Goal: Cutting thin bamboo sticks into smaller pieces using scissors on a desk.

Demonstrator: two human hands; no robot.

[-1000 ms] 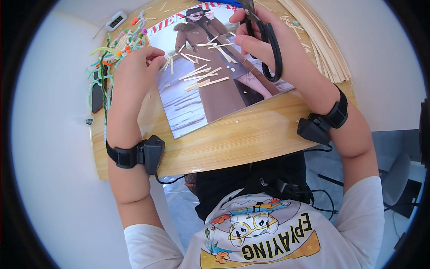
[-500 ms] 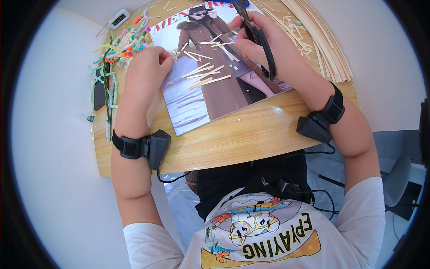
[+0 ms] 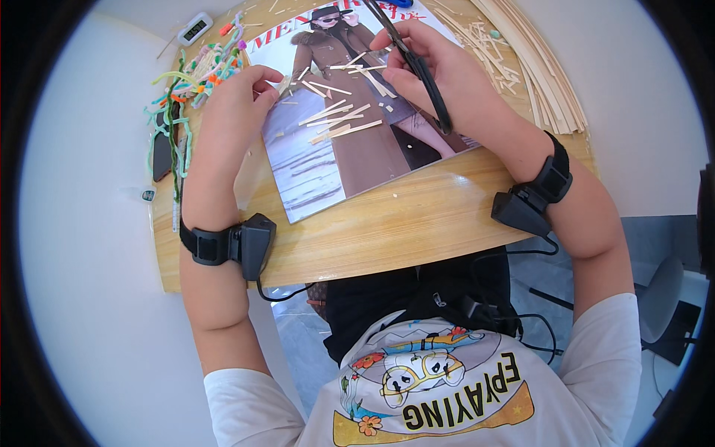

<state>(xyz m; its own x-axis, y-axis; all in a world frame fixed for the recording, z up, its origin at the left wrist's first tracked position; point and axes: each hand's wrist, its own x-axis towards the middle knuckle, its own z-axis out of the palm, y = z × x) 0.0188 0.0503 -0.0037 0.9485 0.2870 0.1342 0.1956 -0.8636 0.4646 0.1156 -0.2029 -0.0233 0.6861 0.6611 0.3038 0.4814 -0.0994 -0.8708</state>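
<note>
My right hand [image 3: 439,71] is closed on a pair of black-handled scissors [image 3: 422,71], tilted with the blades toward the top edge and a handle loop below my fingers. It hovers over the right side of a magazine [image 3: 313,182]. My left hand [image 3: 242,104] is bent over the magazine's left edge, thumb and forefinger slightly apart. A small pale piece [image 3: 285,85] shows at those fingertips; its exact kind is unclear. Several short thin wooden strips [image 3: 344,115] lie scattered on the cover between my hands, with tiny cut bits [image 3: 389,109] near them.
Long wooden strips [image 3: 547,89] lie along the table's right side, beside a heap of short sticks [image 3: 488,56]. Fuzzy coloured pipe cleaners [image 3: 201,78], a dark phone [image 3: 161,153] and a small white digital clock [image 3: 195,28] are at the left. The wooden table [image 3: 387,231] curves in front of me.
My left hand has shifted slightly up and left, its thumb and forefinger parting from a tighter pinch. The scissors have moved a little left with my right hand. The magazine has shifted slightly left.
</note>
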